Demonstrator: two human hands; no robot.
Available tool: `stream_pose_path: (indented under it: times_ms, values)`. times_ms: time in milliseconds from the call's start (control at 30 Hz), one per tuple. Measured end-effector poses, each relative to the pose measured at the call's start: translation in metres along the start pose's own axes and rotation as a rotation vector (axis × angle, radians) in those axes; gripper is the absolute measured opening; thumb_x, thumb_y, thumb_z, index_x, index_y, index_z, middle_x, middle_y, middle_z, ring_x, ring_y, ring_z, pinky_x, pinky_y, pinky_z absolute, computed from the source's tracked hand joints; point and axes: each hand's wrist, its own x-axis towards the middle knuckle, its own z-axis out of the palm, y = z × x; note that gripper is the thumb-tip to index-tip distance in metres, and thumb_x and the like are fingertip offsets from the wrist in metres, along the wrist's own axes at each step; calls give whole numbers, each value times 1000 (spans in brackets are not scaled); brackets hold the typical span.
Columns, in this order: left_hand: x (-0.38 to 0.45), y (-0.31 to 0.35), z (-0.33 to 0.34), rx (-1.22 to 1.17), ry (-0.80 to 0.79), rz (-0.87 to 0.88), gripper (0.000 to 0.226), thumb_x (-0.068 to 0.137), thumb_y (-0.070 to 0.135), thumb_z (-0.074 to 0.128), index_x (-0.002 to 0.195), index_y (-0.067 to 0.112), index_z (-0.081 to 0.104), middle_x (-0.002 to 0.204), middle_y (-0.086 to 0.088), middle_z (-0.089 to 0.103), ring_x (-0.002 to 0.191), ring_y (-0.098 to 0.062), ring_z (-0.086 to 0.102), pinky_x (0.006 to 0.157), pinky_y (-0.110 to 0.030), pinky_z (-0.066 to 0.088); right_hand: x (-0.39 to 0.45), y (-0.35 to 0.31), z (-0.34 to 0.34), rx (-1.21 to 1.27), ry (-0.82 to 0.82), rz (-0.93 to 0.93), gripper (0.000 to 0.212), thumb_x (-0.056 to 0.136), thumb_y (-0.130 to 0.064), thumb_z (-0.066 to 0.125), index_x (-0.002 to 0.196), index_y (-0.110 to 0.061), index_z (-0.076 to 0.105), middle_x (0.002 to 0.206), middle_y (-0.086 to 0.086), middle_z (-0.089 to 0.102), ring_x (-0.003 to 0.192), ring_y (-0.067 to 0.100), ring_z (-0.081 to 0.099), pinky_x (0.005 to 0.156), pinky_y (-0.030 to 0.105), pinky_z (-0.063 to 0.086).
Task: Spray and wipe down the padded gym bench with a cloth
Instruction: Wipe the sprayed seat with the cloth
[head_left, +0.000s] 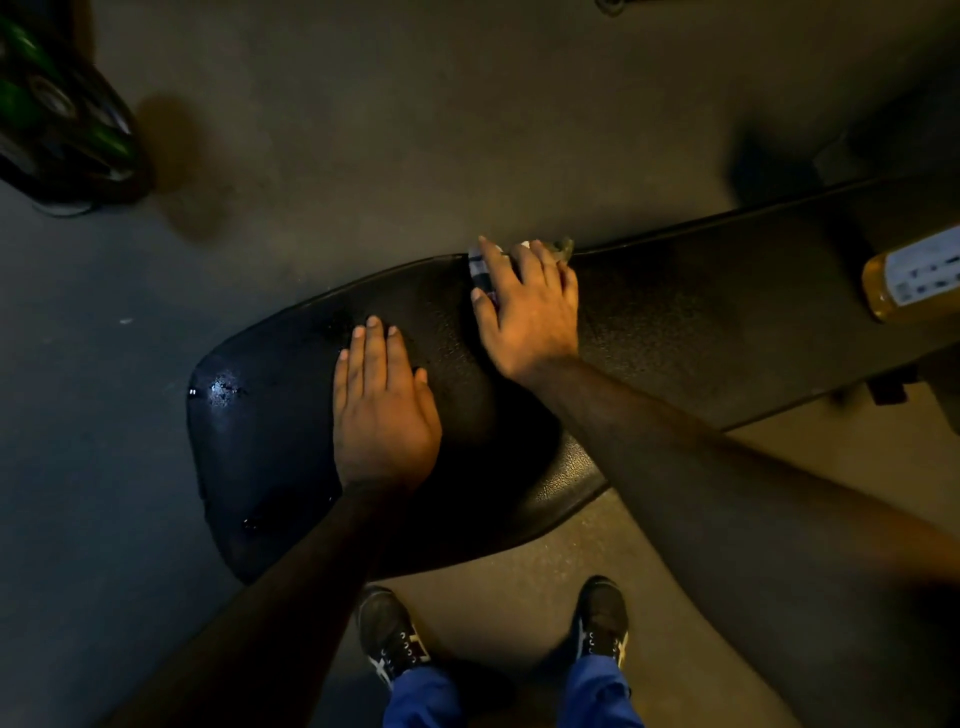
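Counter (675, 322), the padded black gym bench, runs from lower left to upper right across the head view, and I lose its far end off the right edge. Light is poor, so I read the dark vinyl mostly by its pebbled grain. Wet droplets (223, 389) glint near the rounded left end, with another small wet patch at the near edge.

Cloth (485, 273) is mostly hidden under my right hand (530, 317); only a strip of plaid shows beside the fingers at the far edge of the pad, plus a pale scrap and a greenish bit past the fingertips that I cannot identify. That right hand lies palm down over the cloth, fingers spread and nearly straight, pressing it onto the pad; no curled grip that I can see. The forearm comes in long from the lower right, blurred at the frame's edge.

My left hand (384, 410) lies flat on the pad nearer the wet end, fingers together and straight, holding nothing.

At the right edge an amber bottle (904, 275) with a white label lies on the pad, cut off, its label too blurred to read; I cannot make out a sprayer head. Upper left, a black and green object (62, 114) sits on the floor, smeared beyond recognition. Below, two dark shoes (395, 639) and blue trouser cuffs stand on the floor (363, 156)
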Motion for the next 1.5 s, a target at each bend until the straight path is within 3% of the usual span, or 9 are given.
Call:
stream_pose_path:
  times_ms: [167,300,467,633,800,1000,1167,1333,1500]
  values:
    - [-1,1,0,10,4,1,57,97,30,33,146,1,36,157,-17,29,147,-29,23,121,-41,13,-9,-11,3,-56,-18,-30,62,99,-47,30,158,-26,32,165,8,30,155,33,17,121,55,16]
    - [-2,1,-3,3,-3,6,54,100,28,35,147,2,34,158,-16,27,148,-28,21,121,-41,14,-62,34,-4,-127,-165,-450,61,96,-45,34,156,-31,35,164,3,34,154,29,22,121,51,20]
    - [-3,-1,-1,11,1,14,54,101,30,36,149,5,31,159,-14,25,149,-26,18,121,-39,11,-43,33,-7,-52,13,136,62,99,-45,29,159,-27,29,168,9,23,156,34,13,123,59,14]
    - [-6,-6,-11,-113,-4,35,49,100,23,41,145,5,38,155,-14,34,146,-26,26,120,-39,15,-109,15,6,-104,-139,-489,61,96,-43,38,156,-30,35,164,6,33,153,32,24,122,53,17]
    - [-36,-6,-10,-95,-51,77,54,99,29,43,148,7,35,159,-14,26,148,-27,19,120,-41,13,-83,54,-7,-59,69,185,62,97,-43,35,156,-23,35,164,10,31,154,35,20,122,59,18]
    - [-42,-3,-2,-21,-26,84,54,99,30,42,147,7,35,159,-16,25,149,-29,18,120,-40,9,-139,56,-1,-142,-109,-481,60,96,-41,41,154,-26,37,165,6,32,155,30,21,125,52,14]
    - [-43,0,-2,-18,-17,79,52,100,30,41,147,7,35,159,-16,25,149,-28,18,120,-40,9,-132,43,8,-31,190,241,63,93,-43,41,152,-19,42,162,14,36,153,37,25,121,60,19]
    - [-42,-4,-9,-86,-64,76,49,101,25,42,146,8,38,159,-14,26,149,-26,17,121,-41,11,-196,26,15,-57,-74,-467,61,93,-41,48,152,-27,42,164,5,33,154,29,22,123,54,16]
    - [-44,-16,-18,-153,-46,97,46,101,23,43,145,9,41,157,-14,31,147,-27,22,120,-40,13,-156,34,12,19,169,216,57,100,-46,36,152,-24,42,164,7,34,155,32,21,123,57,17]
